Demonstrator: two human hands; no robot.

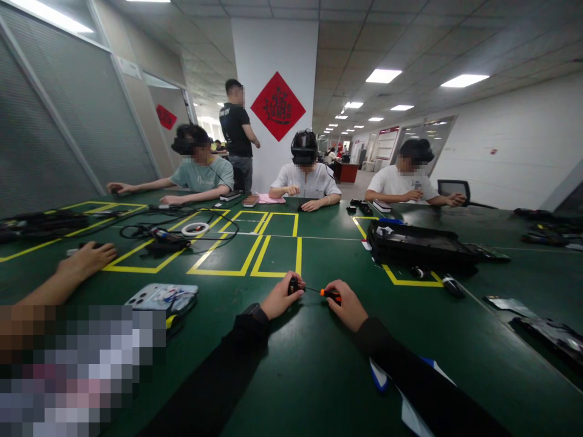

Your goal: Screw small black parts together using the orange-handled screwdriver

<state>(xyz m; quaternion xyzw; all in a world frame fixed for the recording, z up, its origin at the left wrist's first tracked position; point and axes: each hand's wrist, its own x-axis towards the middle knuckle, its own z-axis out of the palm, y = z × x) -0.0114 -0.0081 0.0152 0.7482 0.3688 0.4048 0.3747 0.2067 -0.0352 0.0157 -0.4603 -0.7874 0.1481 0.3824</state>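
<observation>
My right hand [348, 305] is closed around the orange and black handle of a screwdriver [324, 292]. Its thin metal shaft points left, toward my left hand [281, 297]. That hand is closed on a small black object [294, 285], whose kind I cannot make out because the fingers cover much of it. The screwdriver's tip is at or very near this object; whether they touch is too small to tell. Both hands are just above or resting on the green table [291, 358], near the middle of the view.
Left of me, a co-worker's hand [88, 260] rests near a phone [164, 296]. Cables and a white tape roll [195, 229] lie beyond. At right are a black tray [419, 243], a computer mouse [453, 286] and electronic parts [553, 340]. Several people sit across the table.
</observation>
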